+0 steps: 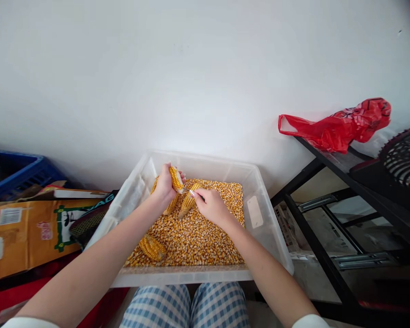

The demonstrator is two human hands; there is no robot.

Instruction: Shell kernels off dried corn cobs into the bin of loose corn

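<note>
The letters "AG" can be read on a dark mesh item (89,224) at the left, beside a cardboard package (27,243) printed with a barcode; the dark print on the red plastic bag (357,125) at the right cannot be made out. The fan (405,157) is cut off at the right. Over the tub (205,277), a corn ear (175,179) is clasped by the left hand (164,183), whose fingers are partly hidden; its long axis is slanted from far left to near right, its near end turned toward the right hand (211,206). There a thin metal tool (187,190) is pinched, its handle mostly covered. Loose kernels (205,239) are heaped below.
</note>
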